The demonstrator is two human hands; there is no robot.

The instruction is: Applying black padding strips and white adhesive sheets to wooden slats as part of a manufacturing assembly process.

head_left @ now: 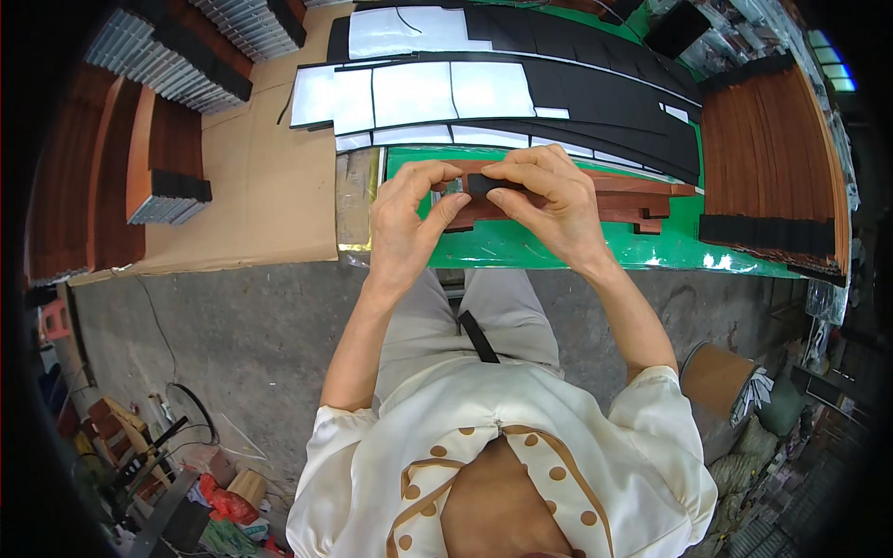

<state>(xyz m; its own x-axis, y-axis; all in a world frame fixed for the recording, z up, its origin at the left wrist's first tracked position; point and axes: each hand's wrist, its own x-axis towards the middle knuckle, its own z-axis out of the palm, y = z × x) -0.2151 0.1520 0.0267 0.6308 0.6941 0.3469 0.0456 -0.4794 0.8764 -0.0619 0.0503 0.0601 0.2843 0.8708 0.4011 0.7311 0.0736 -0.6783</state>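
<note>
I have both hands at close work, fingertips nearly meeting. The left hand [405, 219] pinches a small pale piece [453, 188] between thumb and fingers; the right hand [563, 200] pinches a black piece [479, 184] just beside it, so the black piece sits in the gap between the two hands. I can't tell whether black and pale are joined, as the fingers cover most of the contact.

Beneath and to the right of the right hand, reddish strips [619, 202] lie on the green cover [558, 246]. I make out no broad black band on their exposed ends, so I'd judge those as left to do. Well right of the right hand stands a stack [765, 149] with a black band [765, 231] across its near end; well left of the left hand, a smaller stack [172, 149] carries one too. Those look done to me. Beyond both hands, black sheets [609, 88] and white sheets [400, 96] are spread out, apparently plenty remaining.
</note>
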